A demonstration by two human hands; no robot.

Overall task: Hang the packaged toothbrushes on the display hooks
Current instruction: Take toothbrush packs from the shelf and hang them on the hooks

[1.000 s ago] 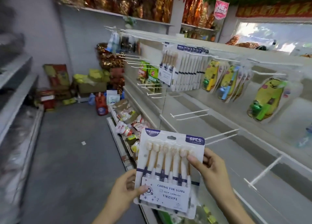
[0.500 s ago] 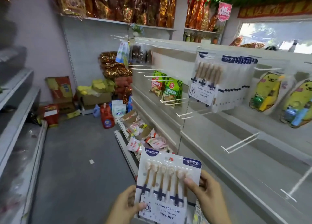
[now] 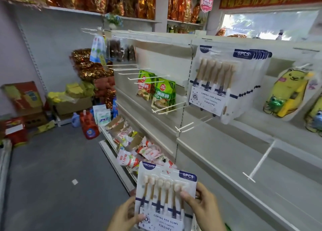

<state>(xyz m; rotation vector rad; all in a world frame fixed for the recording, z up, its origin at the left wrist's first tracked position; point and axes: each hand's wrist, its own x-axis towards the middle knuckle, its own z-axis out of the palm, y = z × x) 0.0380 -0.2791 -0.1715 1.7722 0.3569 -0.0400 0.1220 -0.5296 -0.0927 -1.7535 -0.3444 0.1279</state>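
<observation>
A white toothbrush pack (image 3: 163, 196) marked 6PCS, with brown-handled brushes, is upright at the bottom centre of the head view. My left hand (image 3: 124, 216) grips its lower left edge, thumb on the front. My right hand (image 3: 202, 208) grips its right edge, thumb across the brush heads. Several identical toothbrush packs (image 3: 224, 81) hang on a hook high on the white display panel (image 3: 226, 152), up and right of my hands. Bare white hooks (image 3: 190, 125) stick out below them, and another bare hook (image 3: 257, 163) sits lower right.
Green seasoning pouches (image 3: 156, 91) hang left of the toothbrush row, yellow cartoon-bear packs (image 3: 287, 95) to its right. Snack packets (image 3: 135, 143) fill the bottom shelf. Detergent bottles (image 3: 88, 124) and cardboard boxes (image 3: 22, 98) stand at the aisle's far end on the grey floor (image 3: 52, 178).
I have come closer to the display, so the hanging toothbrush packs look larger and nearer. The pack in my hands has sunk lower in view; both hands keep their hold.
</observation>
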